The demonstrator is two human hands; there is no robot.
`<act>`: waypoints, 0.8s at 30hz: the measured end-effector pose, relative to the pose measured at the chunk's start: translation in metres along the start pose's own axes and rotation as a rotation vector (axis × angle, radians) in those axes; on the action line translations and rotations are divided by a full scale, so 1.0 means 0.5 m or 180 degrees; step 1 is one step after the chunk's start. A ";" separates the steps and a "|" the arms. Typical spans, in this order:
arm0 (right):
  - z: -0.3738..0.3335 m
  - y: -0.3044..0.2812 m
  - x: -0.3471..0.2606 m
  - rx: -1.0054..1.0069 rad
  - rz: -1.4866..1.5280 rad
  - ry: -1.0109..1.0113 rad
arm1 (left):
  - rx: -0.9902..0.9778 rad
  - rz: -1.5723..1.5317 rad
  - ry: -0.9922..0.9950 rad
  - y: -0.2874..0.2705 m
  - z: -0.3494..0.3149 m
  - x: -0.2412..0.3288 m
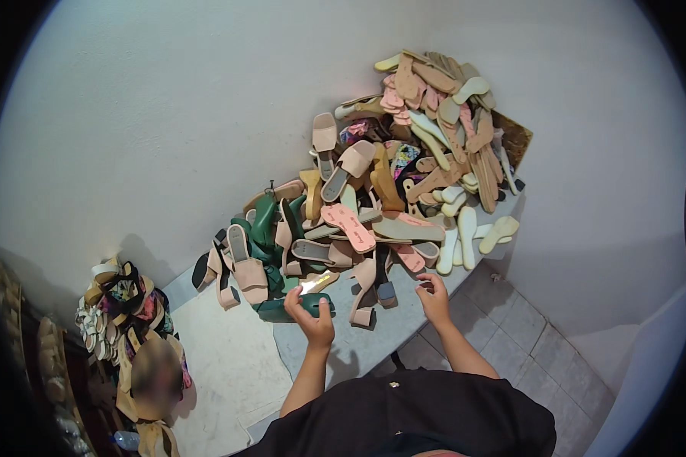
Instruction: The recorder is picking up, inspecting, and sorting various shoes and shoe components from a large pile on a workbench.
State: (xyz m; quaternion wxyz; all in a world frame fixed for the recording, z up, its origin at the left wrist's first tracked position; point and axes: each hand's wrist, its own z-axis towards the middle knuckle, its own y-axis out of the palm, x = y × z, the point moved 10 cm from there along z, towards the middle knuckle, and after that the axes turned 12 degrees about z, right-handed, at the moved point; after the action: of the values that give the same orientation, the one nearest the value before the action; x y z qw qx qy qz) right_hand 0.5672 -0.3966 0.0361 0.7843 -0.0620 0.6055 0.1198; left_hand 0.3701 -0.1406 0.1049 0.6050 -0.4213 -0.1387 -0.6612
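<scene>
My left hand [312,324] is over a green plastic shoe last [270,310] lying on its side near the table's front. Its thumb and fingers are apart; whether they touch the last I cannot tell. My right hand [434,302] hovers at the table's right edge, fingers loosely curled and apart, holding nothing. Between the hands lies a beige block-heeled sandal [364,293]. Beyond are more beige slide sandals [250,278], upright green lasts [264,219] and a pink printed insole [348,225].
A tall heap of tan and cream soles [434,164] fills the table's far end by the white wall [206,99]. The table [221,331] has a pale covering at left. Patterned sandals and soles [133,297] are piled farther left, beside a shelf [49,365]. Tiled floor [526,327] shows at right.
</scene>
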 end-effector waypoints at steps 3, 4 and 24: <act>0.045 0.013 0.073 -0.0185 -0.0071 0.0169 | -0.0020 0.0077 -0.0089 0.031 0.009 -0.010; 0.058 0.015 0.092 -0.0239 -0.0045 0.0181 | -0.0031 0.0178 -0.0084 0.037 0.008 -0.011; 0.626 0.107 0.049 -0.1574 -0.2415 -0.2012 | -0.0473 0.0096 -0.0405 0.481 0.069 0.076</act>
State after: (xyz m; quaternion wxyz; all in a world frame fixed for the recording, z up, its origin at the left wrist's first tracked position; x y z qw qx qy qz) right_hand 0.8518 -0.2664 0.0960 0.8782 -0.4192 0.2295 -0.0198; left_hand 0.6076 -0.1982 0.0748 0.5719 -0.5082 -0.1210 -0.6325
